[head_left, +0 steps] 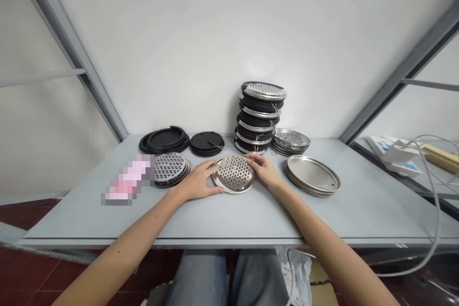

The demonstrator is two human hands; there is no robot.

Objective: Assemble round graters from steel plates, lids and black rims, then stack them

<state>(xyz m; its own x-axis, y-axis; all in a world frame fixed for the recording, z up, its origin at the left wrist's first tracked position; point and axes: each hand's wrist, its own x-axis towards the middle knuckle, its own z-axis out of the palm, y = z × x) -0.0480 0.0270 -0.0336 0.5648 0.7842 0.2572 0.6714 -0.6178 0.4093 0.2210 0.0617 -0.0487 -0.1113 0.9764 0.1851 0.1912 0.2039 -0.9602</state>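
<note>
In front of me a round metal grater disc [234,172] with rows of holes lies in a shallow round metal plate [234,191], slightly off its middle. My left hand [197,181] holds the plate's left rim, thumb at the near side and fingers at the far side. At the disc's upper right edge, the fingers of my right hand [263,170] grip it; the thumb is partly hidden. Left of my left hand sits a stack of grater discs [169,167]. Beyond my right hand is a stack of shallow metal plates [311,173].
At the back stands a tall stack of black and metal round pieces [258,117]. Beside it lie more metal graters [290,139], black discs [206,142] and black rings [165,139]. A blurred pink item [127,181] is at left; a white cable [435,205] hangs at right.
</note>
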